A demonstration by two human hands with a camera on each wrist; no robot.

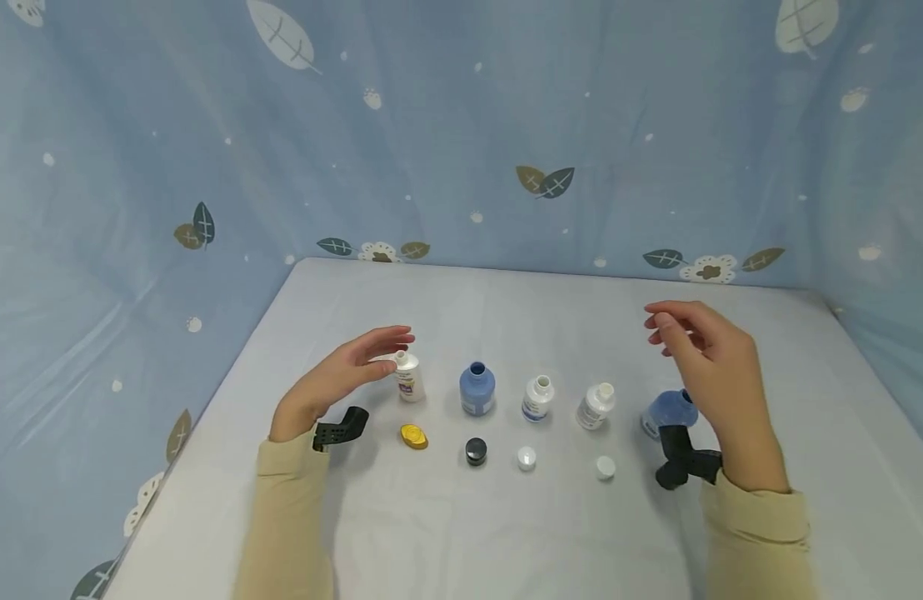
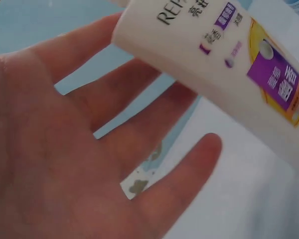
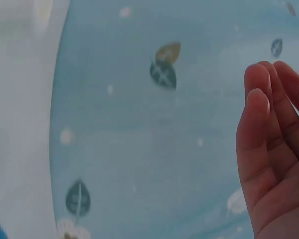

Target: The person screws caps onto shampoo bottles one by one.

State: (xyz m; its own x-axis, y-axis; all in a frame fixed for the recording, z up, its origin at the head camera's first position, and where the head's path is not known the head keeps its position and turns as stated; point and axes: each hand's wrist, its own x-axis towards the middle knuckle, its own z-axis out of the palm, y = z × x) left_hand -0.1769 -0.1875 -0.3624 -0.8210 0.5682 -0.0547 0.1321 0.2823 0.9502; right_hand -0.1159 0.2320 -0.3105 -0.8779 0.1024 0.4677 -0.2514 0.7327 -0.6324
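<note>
My left hand (image 1: 340, 375) is beside an uncapped white bottle (image 1: 410, 382), thumb and fingers spread about its top. In the left wrist view those fingers are straight and pass behind the same bottle (image 2: 209, 59), which carries a purple and yellow label. My right hand (image 1: 716, 354) hovers over the right side of the table, fingers loosely bent, nothing between them. Below it stands a blue bottle (image 1: 667, 412), partly hidden by the wrist. The right wrist view shows the fingertips (image 3: 256, 102) close together against the blue curtain.
Across the white table (image 1: 461, 533), between the hands, stand an open blue bottle (image 1: 477, 392) and two white bottles (image 1: 537, 400), (image 1: 595, 408). In front of the row lie a yellow cap (image 1: 414, 436), a black cap (image 1: 476, 451) and two white caps (image 1: 526, 457), (image 1: 605, 467). Behind hangs a leaf-patterned curtain (image 1: 461, 125).
</note>
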